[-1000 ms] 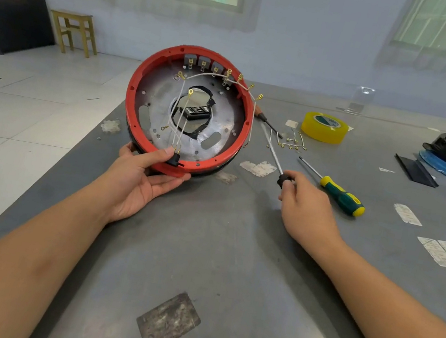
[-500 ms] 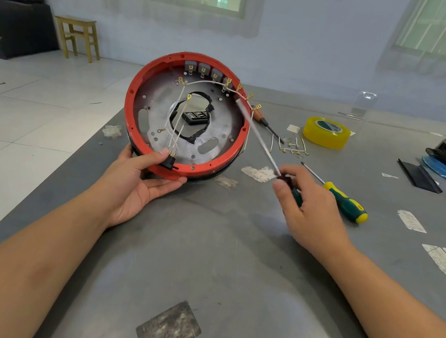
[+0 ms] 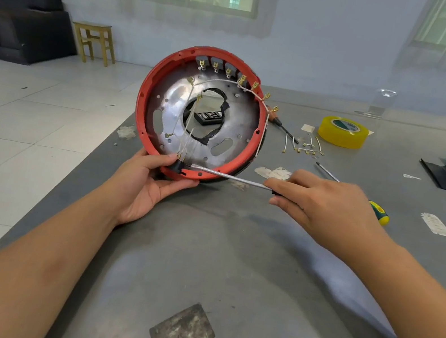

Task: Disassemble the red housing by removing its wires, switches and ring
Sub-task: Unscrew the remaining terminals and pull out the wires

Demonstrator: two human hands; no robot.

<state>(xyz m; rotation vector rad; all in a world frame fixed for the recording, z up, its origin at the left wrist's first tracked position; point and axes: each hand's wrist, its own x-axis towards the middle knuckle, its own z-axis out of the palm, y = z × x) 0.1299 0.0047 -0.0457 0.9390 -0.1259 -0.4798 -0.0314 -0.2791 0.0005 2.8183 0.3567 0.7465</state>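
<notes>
Red housing (image 3: 148, 114) stands tilted on edge near tabletop (image 3: 258, 264) left edge, white wires (image 3: 219, 82) inside. Left hand (image 3: 147, 185) holds bottom rim, thumb on black switch (image 3: 178, 166). Right hand (image 3: 328, 208) grips screwdriver (image 3: 229, 176), tip touching switch. Yellow tape roll (image 3: 343, 132) near far edge.

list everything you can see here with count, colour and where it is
red housing: 1, red rim, silver plate inside, tilted up on table edge
screwdriver: 1, silver shaft, tip at black part on housing's lower rim
second screwdriver: 1, green-yellow handle, on table behind right hand
tape roll: 1, yellow, far right of housing
loose wires: several, white with brass ends, beside tape
table: 1, grey
stool: 1, wooden, on floor
left hand: holds housing's lower rim
right hand: grips screwdriver
</notes>
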